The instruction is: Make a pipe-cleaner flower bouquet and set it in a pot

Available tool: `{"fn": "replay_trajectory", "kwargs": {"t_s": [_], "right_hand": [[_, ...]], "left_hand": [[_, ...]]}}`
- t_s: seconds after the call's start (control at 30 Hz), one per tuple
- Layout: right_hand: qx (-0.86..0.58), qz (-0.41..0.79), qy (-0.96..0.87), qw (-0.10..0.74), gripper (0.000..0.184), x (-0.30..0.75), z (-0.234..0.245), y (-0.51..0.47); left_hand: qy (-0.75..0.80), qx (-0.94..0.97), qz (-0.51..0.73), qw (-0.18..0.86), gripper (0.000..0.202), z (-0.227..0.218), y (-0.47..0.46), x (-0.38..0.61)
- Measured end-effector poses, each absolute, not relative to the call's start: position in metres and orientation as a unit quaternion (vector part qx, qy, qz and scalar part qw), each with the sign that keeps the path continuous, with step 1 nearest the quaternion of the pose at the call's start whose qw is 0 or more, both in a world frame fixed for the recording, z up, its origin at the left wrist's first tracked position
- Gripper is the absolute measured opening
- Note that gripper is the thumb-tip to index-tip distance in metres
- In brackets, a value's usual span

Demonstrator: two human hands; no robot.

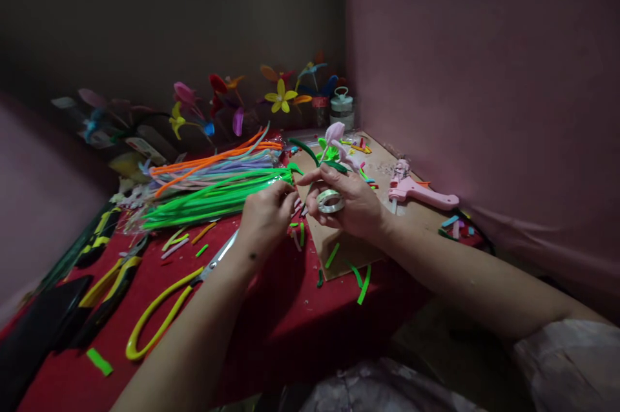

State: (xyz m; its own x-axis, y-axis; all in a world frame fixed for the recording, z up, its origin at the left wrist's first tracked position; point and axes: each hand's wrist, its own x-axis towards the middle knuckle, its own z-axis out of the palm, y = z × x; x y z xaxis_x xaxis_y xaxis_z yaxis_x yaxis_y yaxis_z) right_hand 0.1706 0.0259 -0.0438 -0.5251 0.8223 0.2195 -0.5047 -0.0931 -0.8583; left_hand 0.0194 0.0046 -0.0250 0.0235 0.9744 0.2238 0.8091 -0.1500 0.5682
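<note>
My right hand [356, 202] is closed around a pipe-cleaner flower [334, 134] with pale pink petals and dark green leaves; its stem is mostly hidden by my fingers. A small roll of pale tape [330, 201] sits in the same hand, against the curled fingers. Just to the left, my left hand [271, 212] is pinched, thumb against forefinger, close to my right fingertips. What it pinches is too small to make out. Behind my left hand lies a bundle of bright green pipe cleaners [208, 199].
Yellow-handled scissors [167, 315] and pliers [113, 283] lie on the red cloth [281, 328] at left. A pink glue gun [423, 194] rests on the brown board [346, 257], among pipe-cleaner scraps. Finished flowers [281, 97] and a lidded jar [341, 105] stand at the back.
</note>
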Motion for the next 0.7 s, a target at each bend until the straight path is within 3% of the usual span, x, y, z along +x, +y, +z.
{"fn": "replay_trajectory", "kwargs": {"t_s": [0.1, 0.2, 0.7], "right_hand": [[-0.172, 0.682, -0.514, 0.492, 0.034, 0.170, -0.046, 0.025], [-0.187, 0.644, -0.537, 0.513, 0.030, 0.168, -0.047, 0.022], [-0.295, 0.481, -0.641, 0.520, 0.025, 0.165, -0.057, 0.011]], "left_hand": [[0.549, 0.616, 0.436, 0.359, 0.014, -0.016, -0.009, 0.017], [0.504, 0.551, 0.463, 0.478, 0.017, -0.012, -0.019, 0.020], [0.509, 0.523, 0.442, 0.522, 0.015, -0.014, -0.022, 0.024]]}}
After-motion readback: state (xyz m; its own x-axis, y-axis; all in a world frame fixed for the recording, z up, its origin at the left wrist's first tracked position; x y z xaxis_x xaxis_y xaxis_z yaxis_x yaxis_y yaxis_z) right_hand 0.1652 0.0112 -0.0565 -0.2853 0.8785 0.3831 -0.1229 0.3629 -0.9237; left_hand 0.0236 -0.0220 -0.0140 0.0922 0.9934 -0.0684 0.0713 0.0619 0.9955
